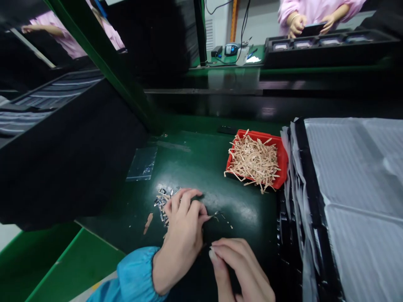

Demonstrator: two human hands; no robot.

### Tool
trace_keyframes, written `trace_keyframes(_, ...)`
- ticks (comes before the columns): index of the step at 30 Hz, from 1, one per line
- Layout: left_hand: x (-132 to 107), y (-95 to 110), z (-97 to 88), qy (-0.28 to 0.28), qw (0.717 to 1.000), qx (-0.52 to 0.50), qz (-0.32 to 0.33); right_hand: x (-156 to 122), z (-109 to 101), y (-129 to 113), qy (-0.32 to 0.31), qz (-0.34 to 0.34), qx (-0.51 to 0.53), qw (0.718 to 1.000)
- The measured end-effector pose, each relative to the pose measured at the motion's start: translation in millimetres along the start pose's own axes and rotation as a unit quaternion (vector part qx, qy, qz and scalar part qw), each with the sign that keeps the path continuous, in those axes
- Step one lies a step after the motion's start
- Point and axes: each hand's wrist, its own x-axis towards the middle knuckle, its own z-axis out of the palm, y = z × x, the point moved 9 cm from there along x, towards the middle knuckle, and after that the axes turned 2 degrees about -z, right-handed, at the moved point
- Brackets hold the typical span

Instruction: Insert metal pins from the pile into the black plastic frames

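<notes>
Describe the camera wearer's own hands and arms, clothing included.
Both hands are bare, with no glove or ring showing. The left hand emerges from a plain bright-blue sleeve, loose and wrinkled, gathered snugly at the wrist. No sleeve shows for the right hand, cut off by the picture's lower edge.

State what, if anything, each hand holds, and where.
The left hand apparently pinches a small piece by one end; whether the right hand holds anything is unclear.

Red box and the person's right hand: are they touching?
Apart. The head view plainly shows green tabletop between the right hand and the red box.
</notes>
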Motion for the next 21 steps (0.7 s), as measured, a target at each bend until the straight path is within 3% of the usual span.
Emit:
trace_keyframes(7, 1, 3, -12.5, -0.006, 0.984, -0.172, -0.042, 0, 1, 6, -0.028, -0.030, 0.004, 0.999)
trace_keyframes(13, 7, 13, -20.0, -0.035, 0.972, -0.231, -0.011, -7, 4, 18, -0.055, -0.023, -0.014, 0.998)
trace_keyframes(16, 33, 27, -27.1, -0.032, 0.973, -0.225, 0.027, -10, 8, 20, -0.061, -0.004, -0.015, 0.998)
trace_keyframes(21, 101, 68, -29.4, -0.035, 0.972, -0.190, 0.134, -8, 7, 17, -0.067, -0.024, -0.001, 0.997)
